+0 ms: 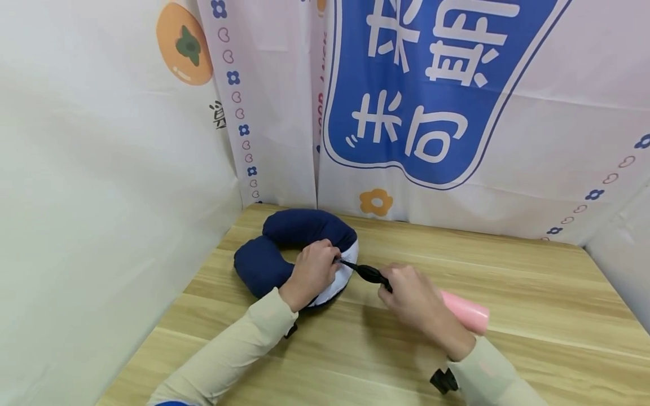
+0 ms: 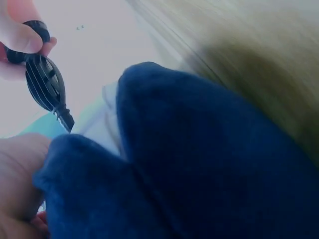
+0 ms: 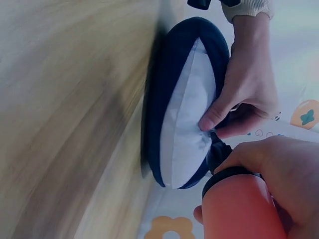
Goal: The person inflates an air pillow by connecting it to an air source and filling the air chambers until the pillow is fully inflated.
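Observation:
A navy-blue U-shaped neck pillow [image 1: 307, 226] with a white outer side panel [image 3: 192, 109] lies on the table. My left hand [image 1: 313, 270] pinches the pillow at the white panel, thumb pressed on the cloth in the right wrist view. In my right hand [image 1: 412, 296] I grip a pink cylindrical hand pump [image 1: 469, 314] near its black collar. Its bulging, ribbed black nozzle [image 2: 46, 83] points at the pillow, the tip meeting the panel beside my left fingers. Fingers and cloth hide exactly how the tip sits there.
The wood-grain table [image 1: 533, 299] extends to the right and front. White printed cloth [image 1: 284, 113] hangs behind and along both sides. A black wrist mount [image 1: 444, 382] sits at the right sleeve.

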